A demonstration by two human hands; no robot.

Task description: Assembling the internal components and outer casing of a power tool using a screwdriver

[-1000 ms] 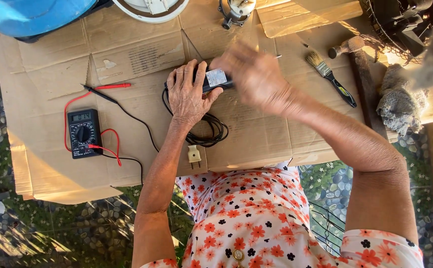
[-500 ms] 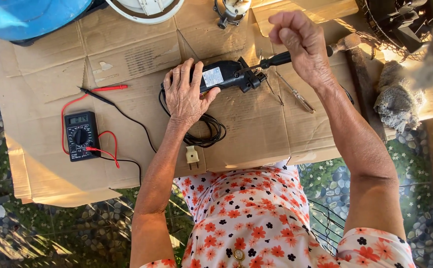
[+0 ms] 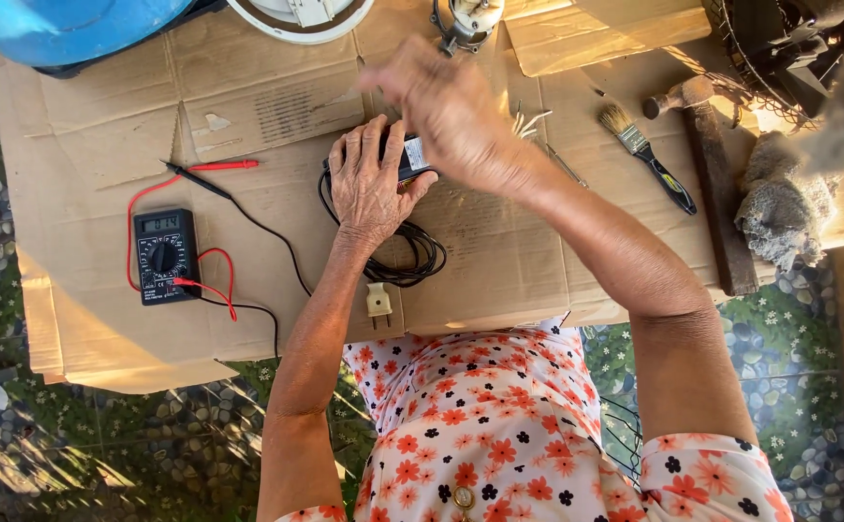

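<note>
Flattened cardboard (image 3: 277, 319) covers the worktop, with pebbled ground showing below its near edge. Near the middle, the left hand (image 3: 369, 184) lies palm down, fingers curled over a small black device (image 3: 412, 159) with a pale label, pressing it to the cardboard. The right hand (image 3: 451, 111) hangs just above and beyond the device, blurred; its fingers look loosely bent, but I cannot tell whether it grips anything. A black cord (image 3: 412, 256) coils just nearer than the left hand's wrist, and its pale plug (image 3: 379, 302) lies by the near edge.

Toward the left edge sits a black multimeter (image 3: 164, 254), its red lead looping round it to a red probe (image 3: 221, 165) farther in; a black probe (image 3: 185, 176) lies touching the red one's tip.

Right of the hands, a paintbrush (image 3: 646, 157) with a dark handle lies slanted, well apart from the device. Beyond it a hammer (image 3: 707, 184) rests along the right edge, with a grey rag (image 3: 780, 208) beside it. At the far right corner stands a dark wire basket (image 3: 765, 48); what it holds is too shadowed to make out. A blue tub (image 3: 64, 24) and a white round rim (image 3: 301, 17) are cut off at the far edge.
</note>
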